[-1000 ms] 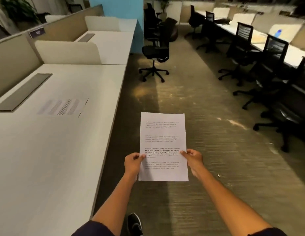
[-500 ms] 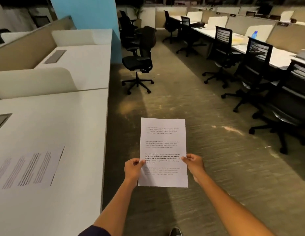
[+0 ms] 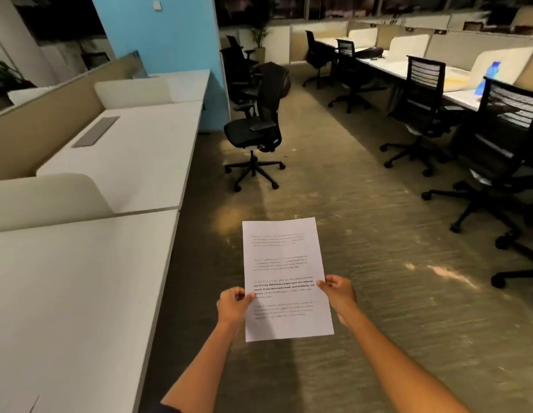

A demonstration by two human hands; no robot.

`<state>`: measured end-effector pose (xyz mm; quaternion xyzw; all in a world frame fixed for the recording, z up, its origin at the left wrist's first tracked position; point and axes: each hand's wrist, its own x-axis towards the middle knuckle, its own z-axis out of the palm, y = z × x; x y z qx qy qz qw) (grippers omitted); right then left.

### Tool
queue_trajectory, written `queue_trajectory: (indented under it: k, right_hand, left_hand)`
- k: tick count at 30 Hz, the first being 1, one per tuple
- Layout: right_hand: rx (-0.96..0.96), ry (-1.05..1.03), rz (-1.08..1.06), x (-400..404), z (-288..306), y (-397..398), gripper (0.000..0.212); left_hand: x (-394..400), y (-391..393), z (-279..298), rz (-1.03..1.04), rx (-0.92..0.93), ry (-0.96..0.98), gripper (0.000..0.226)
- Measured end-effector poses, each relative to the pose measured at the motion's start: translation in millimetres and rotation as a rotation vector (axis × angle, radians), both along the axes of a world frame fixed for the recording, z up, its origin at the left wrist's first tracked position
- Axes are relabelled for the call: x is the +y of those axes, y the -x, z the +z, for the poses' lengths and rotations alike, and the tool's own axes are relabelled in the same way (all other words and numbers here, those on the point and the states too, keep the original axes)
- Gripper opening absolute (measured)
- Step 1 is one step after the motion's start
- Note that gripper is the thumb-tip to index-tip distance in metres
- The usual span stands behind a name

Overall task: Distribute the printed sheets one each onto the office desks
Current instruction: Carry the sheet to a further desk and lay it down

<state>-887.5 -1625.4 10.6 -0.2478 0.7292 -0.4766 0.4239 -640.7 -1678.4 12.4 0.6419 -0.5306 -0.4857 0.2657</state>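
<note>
I hold the printed sheets (image 3: 284, 272) in front of me over the carpeted aisle, text facing up. My left hand (image 3: 233, 304) pinches the left edge and my right hand (image 3: 338, 295) pinches the right edge. A white desk (image 3: 74, 293) runs along my left, close by. Beyond a low cream divider (image 3: 42, 201) lies a second white desk (image 3: 134, 153) with a grey cable flap. A corner of a sheet laid down earlier (image 3: 33, 405) shows at the bottom left edge.
A black office chair (image 3: 256, 135) stands in the aisle ahead, near the blue wall (image 3: 161, 34). Several black chairs (image 3: 423, 114) line a row of desks on the right, where a blue bottle (image 3: 488, 77) stands. Carpet (image 3: 363, 219) stretches ahead between the rows.
I have walked forward along the aisle. The desk with the laid sheet has slid back out of view, and the second desk and the black chair are nearer. Both hands keep hold of the sheets.
</note>
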Motion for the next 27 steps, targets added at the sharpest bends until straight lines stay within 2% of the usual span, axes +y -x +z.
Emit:
queue_trajectory:
  k: [8, 11, 13, 22, 27]
  right_hand:
    - [0.045, -0.029, 0.039, -137.3, 12.5, 61.7, 0.017]
    - [0.034, -0.055, 0.029, -191.1, 0.6, 81.9, 0.004]
    - [0.043, -0.065, 0.015, -230.4, -3.1, 95.6, 0.011]
    - [0.105, -0.023, 0.033, -464.1, 24.3, 154.7, 0.018]
    - [0.102, 0.001, 0.008, -573.4, 33.3, 172.5, 0.019]
  left_hand:
    - [-127.2, 57.0, -1.9, 0.017, -0.006, 0.023, 0.025]
    - [-185.1, 81.3, -12.5, 0.020, -0.001, 0.005, 0.024]
    - [-225.9, 97.0, -17.0, 0.022, 0.007, -0.003, 0.021]
    - [-465.9, 155.0, -6.4, 0.016, 0.075, 0.005, 0.024]
    - [-573.8, 170.8, 6.9, 0.026, 0.120, 0.013, 0.026]
